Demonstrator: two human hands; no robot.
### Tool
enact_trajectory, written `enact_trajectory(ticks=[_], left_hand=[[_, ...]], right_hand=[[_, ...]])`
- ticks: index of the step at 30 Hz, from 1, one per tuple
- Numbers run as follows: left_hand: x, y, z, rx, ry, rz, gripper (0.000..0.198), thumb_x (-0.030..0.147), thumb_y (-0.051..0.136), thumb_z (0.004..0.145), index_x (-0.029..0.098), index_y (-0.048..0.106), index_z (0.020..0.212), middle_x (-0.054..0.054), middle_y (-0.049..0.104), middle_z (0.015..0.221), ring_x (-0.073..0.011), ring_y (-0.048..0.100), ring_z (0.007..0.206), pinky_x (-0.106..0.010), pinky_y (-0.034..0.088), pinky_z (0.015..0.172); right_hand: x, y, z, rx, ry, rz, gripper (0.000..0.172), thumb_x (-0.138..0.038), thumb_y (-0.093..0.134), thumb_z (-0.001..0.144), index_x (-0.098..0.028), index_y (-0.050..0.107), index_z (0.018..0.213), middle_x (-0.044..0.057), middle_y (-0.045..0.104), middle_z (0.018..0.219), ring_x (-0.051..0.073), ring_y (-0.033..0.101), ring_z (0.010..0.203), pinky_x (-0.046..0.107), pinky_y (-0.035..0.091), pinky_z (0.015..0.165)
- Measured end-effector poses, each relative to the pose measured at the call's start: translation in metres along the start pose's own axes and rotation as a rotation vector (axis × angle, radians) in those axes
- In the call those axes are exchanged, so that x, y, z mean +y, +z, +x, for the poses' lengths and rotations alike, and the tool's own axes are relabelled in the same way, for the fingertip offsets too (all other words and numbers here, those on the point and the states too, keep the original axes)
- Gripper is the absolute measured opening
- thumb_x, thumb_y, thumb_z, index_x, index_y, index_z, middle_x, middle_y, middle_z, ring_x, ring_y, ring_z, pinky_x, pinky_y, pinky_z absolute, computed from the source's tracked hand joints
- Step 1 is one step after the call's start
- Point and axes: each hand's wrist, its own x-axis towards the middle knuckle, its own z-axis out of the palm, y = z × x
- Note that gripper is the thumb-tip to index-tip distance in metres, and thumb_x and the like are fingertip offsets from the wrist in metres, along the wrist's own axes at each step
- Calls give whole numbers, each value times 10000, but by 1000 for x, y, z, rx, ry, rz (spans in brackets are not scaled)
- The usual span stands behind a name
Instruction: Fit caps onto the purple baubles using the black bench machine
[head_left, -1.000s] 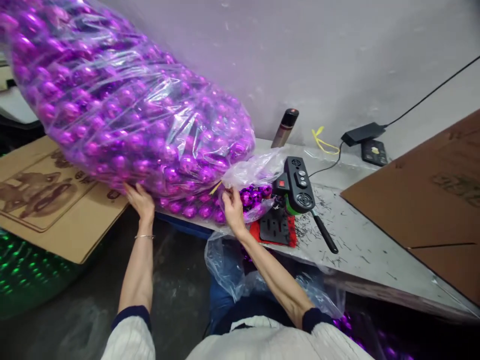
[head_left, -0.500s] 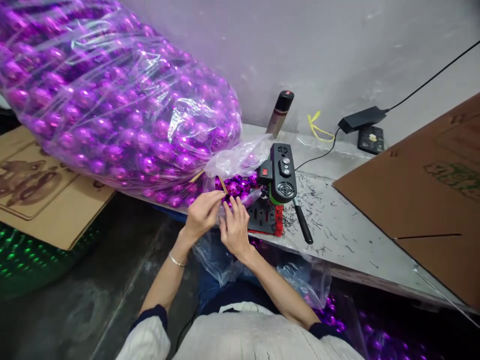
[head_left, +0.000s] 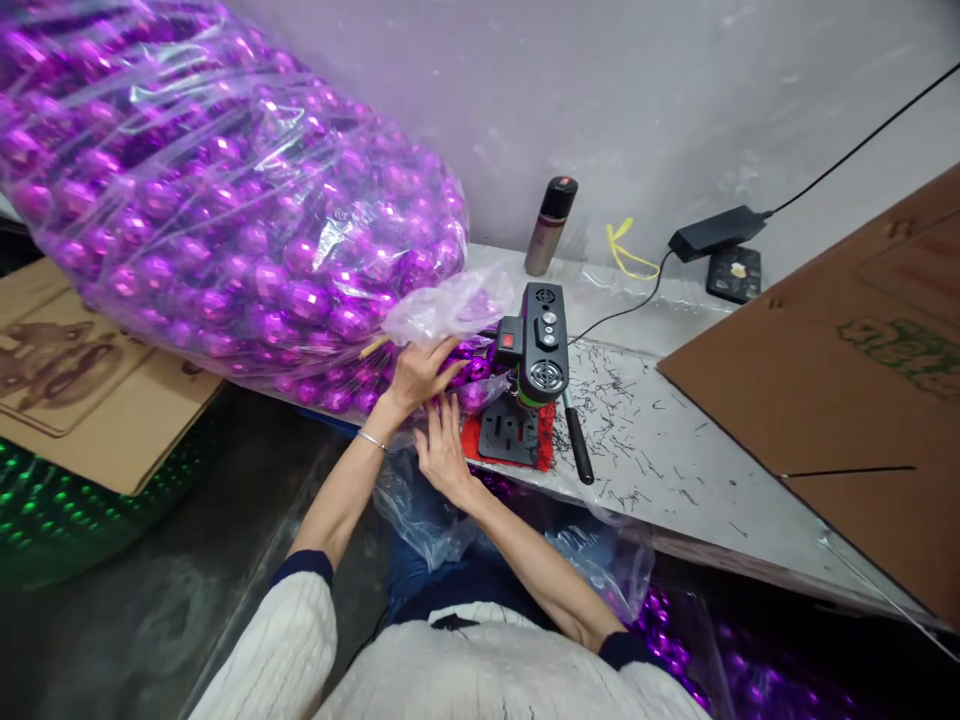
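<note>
A huge clear plastic bag (head_left: 247,210) of shiny purple faceted balls lies along the left side of the bench. At its gathered mouth, my left hand (head_left: 421,378) reaches over loose purple balls (head_left: 476,370), fingers stretched and thumb apart. Just below it, my right hand (head_left: 445,450) has its fingers extended upward against the plastic at the bench edge. I see nothing held in either hand, though the fingertips are partly hidden. A yellowish strip (head_left: 373,346) pokes out left of my left hand. Right of the balls stands a small black hand-lever machine (head_left: 544,340) on a red mat (head_left: 546,448).
Behind the machine stand a spray can (head_left: 551,228), a yellow tie (head_left: 628,255) and a black power adapter (head_left: 718,232) with cables. Small dark bits lie scattered on the bench (head_left: 675,470). A cardboard box (head_left: 847,370) fills the right; flat cardboard (head_left: 142,440) lies left.
My left hand was pinching a thin yellowish strip; now its fingers are spread and reach farther over the balls. My right hand's fingers have straightened. The view has shifted slightly.
</note>
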Motion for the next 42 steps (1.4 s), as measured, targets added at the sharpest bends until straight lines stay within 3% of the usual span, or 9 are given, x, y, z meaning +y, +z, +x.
enact_trajectory(ticks=[5, 11, 18, 23, 27, 32, 37, 39, 42], left_hand=[[-11, -14, 9, 120, 1, 52, 385, 424, 500, 1030, 299, 680, 1347, -143, 682, 1382, -304, 692, 1140, -485, 449, 1063], [-34, 6, 33, -1, -228, 164, 488, 339, 405, 1037, 268, 569, 1491, -190, 676, 1377, -345, 672, 1142, -552, 348, 1097], [-54, 19, 22, -48, -222, 176, 500, 339, 398, 1027, 279, 565, 1495, -189, 605, 1479, -372, 591, 1323, -596, 337, 1130], [-38, 9, 7, 13, -109, 153, 500, 246, 398, 1020, 277, 568, 1490, -165, 614, 1478, -342, 582, 1349, -586, 360, 1145], [-12, 4, -15, 15, 60, 66, 463, 218, 397, 1034, 208, 608, 1446, -163, 691, 1369, -282, 645, 1275, -469, 448, 1117], [17, 1, -29, -221, -4, 89, 402, 306, 510, 1025, 169, 634, 1383, -185, 681, 1357, -309, 673, 1188, -452, 543, 996], [19, -17, -19, -493, -82, 72, 629, 151, 639, 911, 211, 486, 1518, -171, 563, 1481, -300, 675, 1195, -415, 559, 993], [19, -24, -19, -452, -142, -12, 614, 158, 654, 903, 210, 508, 1497, -163, 574, 1461, -304, 661, 1228, -412, 558, 1003], [27, -31, -33, -188, -282, -294, 597, 318, 739, 882, 214, 554, 1440, -136, 607, 1435, -309, 625, 1292, -428, 527, 1073]], right_hand=[[-1, 3, -7, 32, -20, -64, 535, -287, 406, 1019, -185, 398, 1544, 169, 394, 1634, 304, 203, 1611, 614, 328, 1264], [7, 11, -3, -4, -61, -56, 577, -284, 419, 1019, -200, 325, 1582, 162, 340, 1668, 310, 164, 1622, 626, 320, 1267], [8, 18, 3, 16, -98, -54, 608, -268, 424, 1019, -208, 270, 1604, 159, 308, 1683, 307, 134, 1629, 615, 332, 1270], [5, 5, -9, -14, -119, -62, 617, -246, 424, 1017, -231, 254, 1609, 140, 301, 1690, 295, 122, 1632, 612, 337, 1271], [0, -11, -24, -21, -103, -60, 631, -235, 456, 1003, -240, 265, 1605, 142, 289, 1695, 313, 148, 1626, 646, 342, 1258], [-5, -39, -51, -48, -157, -15, 626, -199, 501, 986, -230, 321, 1585, 165, 374, 1651, 293, 357, 1559, 558, 456, 1212], [1, -78, -96, -98, -185, 41, 560, -172, 503, 988, -220, 413, 1539, 169, 548, 1519, 230, 600, 1367, 406, 580, 1093], [3, -91, -113, -102, -162, 51, 503, -167, 494, 994, -201, 474, 1495, 173, 601, 1457, 211, 648, 1304, 364, 607, 1044], [6, -105, -131, -104, -118, 59, 430, -180, 493, 999, -197, 552, 1425, 164, 652, 1387, 207, 680, 1256, 340, 631, 998]])
